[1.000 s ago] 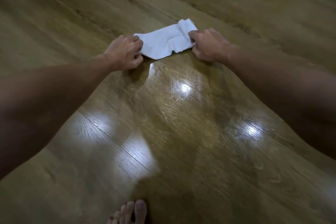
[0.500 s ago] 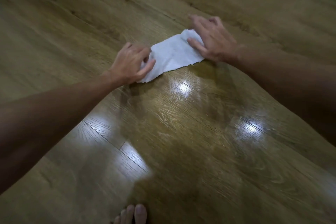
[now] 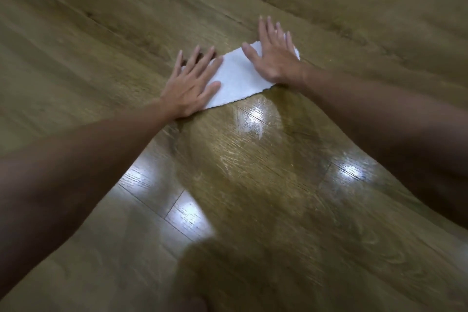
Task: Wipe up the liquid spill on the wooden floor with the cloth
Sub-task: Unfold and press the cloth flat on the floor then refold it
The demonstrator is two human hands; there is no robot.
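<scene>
Pressing the white cloth [image 3: 236, 77] flat (fingers straight), left hand [image 3: 188, 90] and right hand [image 3: 274, 58].

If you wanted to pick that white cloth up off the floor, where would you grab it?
Probably the near long edge of the cloth, in the bare middle between the left hand and right hand. It lies flat on the floor, so come from above and pinch that ragged edge with the fingers.

bare wooden floor [image 3: 101, 33] around cloth [image 3: 235, 78]

Bare forearms, no sleeves; hands [image 3: 192, 88] without rings.
</scene>
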